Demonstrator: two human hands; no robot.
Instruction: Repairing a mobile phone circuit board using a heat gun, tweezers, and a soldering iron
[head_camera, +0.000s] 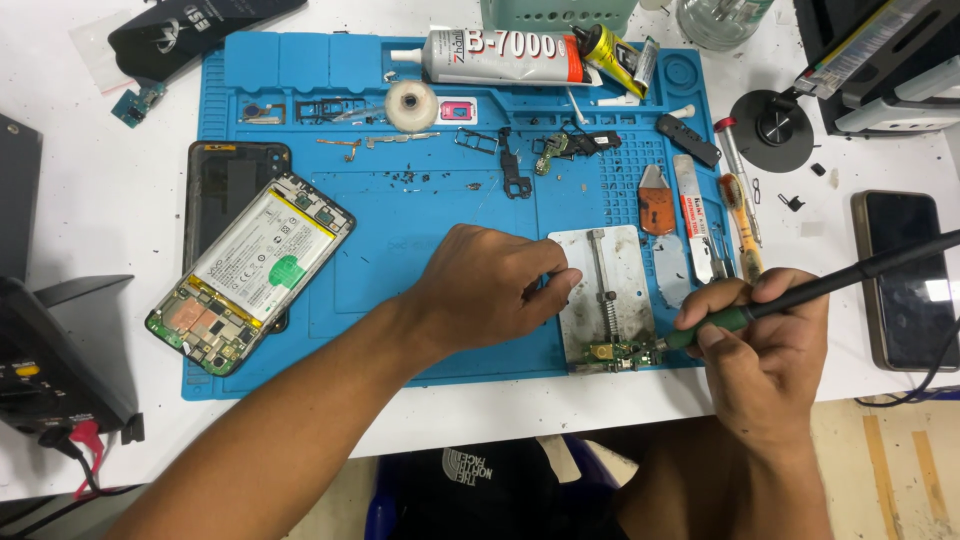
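My right hand (765, 335) grips a soldering iron (800, 293) with a green collar and black handle; its tip rests on a small green circuit board (620, 352) clamped at the near end of a metal board holder (600, 295). My left hand (490, 285) rests on the blue work mat (400, 240), its fingertips pinched together at the holder's left edge; what they hold is hidden. An opened phone (250, 275) with its battery and circuit board showing lies at the mat's left, on top of a black back cover (235, 180).
A glue tube (500, 55), a tape roll (411, 104), small phone parts, tweezers and pry tools (695, 215) lie along the mat's far and right side. A dark phone (905, 275) lies right; a black power unit (50, 370) sits left. The table's near edge runs just below the mat.
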